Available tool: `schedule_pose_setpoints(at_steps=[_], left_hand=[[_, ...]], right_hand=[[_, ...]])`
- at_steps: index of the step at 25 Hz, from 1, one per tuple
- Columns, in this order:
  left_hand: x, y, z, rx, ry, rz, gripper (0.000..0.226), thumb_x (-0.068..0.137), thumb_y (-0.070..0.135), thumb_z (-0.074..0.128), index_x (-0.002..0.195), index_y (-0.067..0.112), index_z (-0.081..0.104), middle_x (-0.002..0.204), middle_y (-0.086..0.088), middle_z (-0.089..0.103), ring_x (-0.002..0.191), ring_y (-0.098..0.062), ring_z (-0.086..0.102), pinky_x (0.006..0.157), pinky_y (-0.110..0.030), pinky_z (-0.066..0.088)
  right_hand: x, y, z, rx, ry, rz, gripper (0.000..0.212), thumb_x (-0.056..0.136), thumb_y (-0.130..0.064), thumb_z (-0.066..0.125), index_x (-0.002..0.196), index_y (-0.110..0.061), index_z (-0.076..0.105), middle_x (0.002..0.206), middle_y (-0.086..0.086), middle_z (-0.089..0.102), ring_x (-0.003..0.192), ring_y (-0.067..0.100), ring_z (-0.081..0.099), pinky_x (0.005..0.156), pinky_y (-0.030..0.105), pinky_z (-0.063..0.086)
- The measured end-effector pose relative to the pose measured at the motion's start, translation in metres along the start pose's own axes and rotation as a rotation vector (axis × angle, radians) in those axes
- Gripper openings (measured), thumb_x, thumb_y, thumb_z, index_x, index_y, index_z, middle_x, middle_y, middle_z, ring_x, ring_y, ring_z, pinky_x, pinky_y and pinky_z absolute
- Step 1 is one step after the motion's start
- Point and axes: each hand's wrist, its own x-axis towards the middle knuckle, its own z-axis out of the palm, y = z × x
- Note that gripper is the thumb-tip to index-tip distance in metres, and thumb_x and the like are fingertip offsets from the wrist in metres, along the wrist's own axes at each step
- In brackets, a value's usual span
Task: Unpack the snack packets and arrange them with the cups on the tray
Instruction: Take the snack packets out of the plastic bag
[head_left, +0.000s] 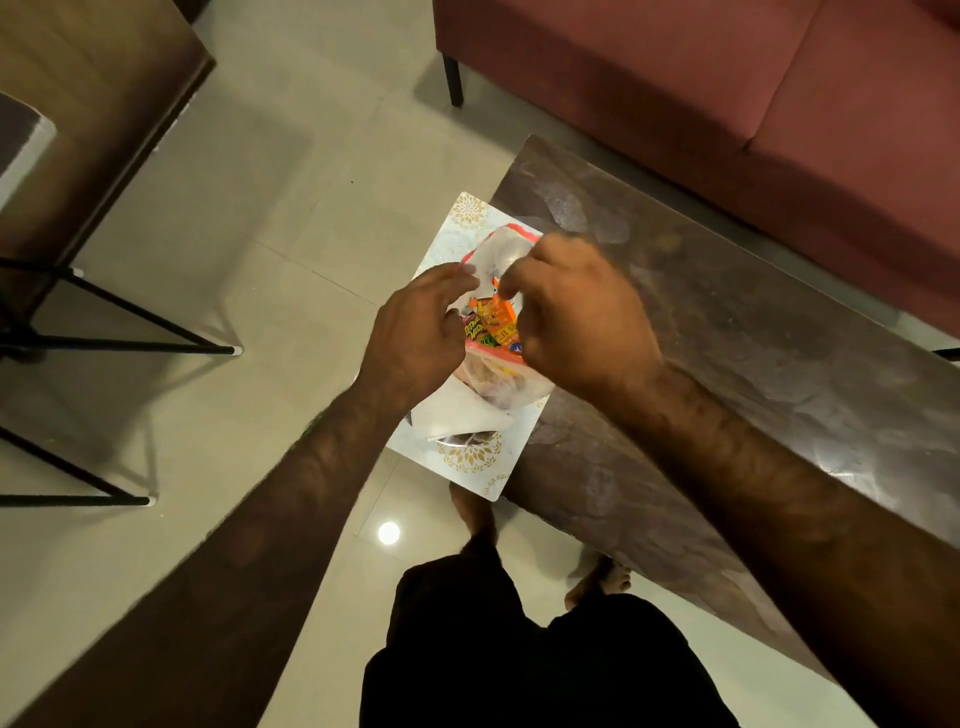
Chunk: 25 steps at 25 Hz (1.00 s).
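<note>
Lettering on the orange snack packet (493, 325) is only partly legible; "REE" is perhaps read on a green patch. The packet is seen inside a clear plastic bag (501, 249) held over the patterned tray (467, 213) at the table (727, 338) corner. The bag's mouth is pinched by the right hand (576, 317) and gripped by the curled left hand (421, 332).

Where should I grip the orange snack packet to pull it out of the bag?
Pinch the orange packet by its top edge, coming from above through the bag's open mouth. That end sticks up between the left hand and right hand; the rest sits low inside the plastic.
</note>
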Motion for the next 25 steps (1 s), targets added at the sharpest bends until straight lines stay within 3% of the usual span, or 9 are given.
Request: schedule_pose_setpoints(at_steps=[2,4,7,11,16,21,25], left_hand=[[0.0,0.003,0.002,-0.001,-0.021,-0.037,0.048,0.091,0.002,0.058,0.137,0.015,0.06,0.148,-0.001,0.055,0.134,-0.02,0.052,0.112,-0.031,0.04],[-0.001,0.001,0.001,0.019,-0.025,-0.048,0.053,0.089,0.002,0.058,0.14,0.016,0.057,0.15,-0.001,0.052,0.136,-0.019,0.05,0.111,-0.026,0.036],[-0.003,-0.002,-0.002,0.033,-0.034,-0.034,0.059,0.084,0.002,0.06,0.142,0.015,0.055,0.151,0.0,0.05,0.137,-0.018,0.049,0.108,-0.021,0.035],[-0.012,-0.011,-0.011,0.074,-0.08,0.005,0.069,0.079,0.006,0.061,0.146,0.017,0.05,0.155,0.004,0.045,0.137,-0.016,0.048,0.107,-0.026,0.04],[-0.015,-0.023,-0.027,0.155,-0.109,-0.04,0.075,0.074,0.008,0.062,0.147,0.02,0.046,0.156,0.012,0.039,0.126,-0.016,0.056,0.094,-0.04,0.054],[-0.008,-0.009,-0.021,0.154,-0.173,-0.025,0.081,0.082,0.021,0.068,0.155,0.019,0.033,0.163,0.005,0.028,0.141,-0.019,0.043,0.106,-0.042,0.049],[0.0,-0.001,-0.013,0.157,-0.184,-0.035,0.084,0.084,0.021,0.071,0.156,0.02,0.028,0.165,0.005,0.023,0.144,-0.019,0.039,0.108,-0.039,0.046]], right_hand=[[0.009,-0.011,0.01,-0.048,-0.303,0.04,0.03,0.101,-0.023,0.062,0.127,-0.019,0.076,0.127,0.009,0.067,0.117,0.031,0.064,0.081,0.033,0.049],[0.022,-0.01,0.033,-0.089,-0.501,0.132,0.037,0.1,-0.024,0.068,0.137,-0.019,0.072,0.138,0.013,0.062,0.121,0.035,0.065,0.096,0.039,0.056],[0.038,0.004,0.06,-0.096,-0.623,0.185,0.041,0.099,-0.02,0.065,0.139,-0.014,0.068,0.141,0.021,0.06,0.124,0.041,0.064,0.108,0.047,0.056],[0.055,0.011,0.07,-0.136,-0.8,0.19,0.046,0.106,-0.019,0.058,0.151,-0.009,0.057,0.152,0.017,0.058,0.138,0.037,0.055,0.117,0.041,0.044],[0.05,0.011,0.058,-0.005,-0.764,0.332,0.055,0.108,-0.018,0.054,0.16,-0.012,0.041,0.157,0.017,0.051,0.143,0.034,0.049,0.117,0.042,0.042],[0.039,0.005,0.06,-0.016,-0.492,0.329,0.041,0.096,-0.022,0.072,0.134,-0.009,0.067,0.133,0.014,0.068,0.123,0.034,0.064,0.103,0.042,0.054],[0.035,0.003,0.053,0.077,-0.418,0.262,0.048,0.092,-0.02,0.077,0.14,-0.018,0.068,0.135,0.012,0.067,0.124,0.033,0.064,0.104,0.042,0.054]])
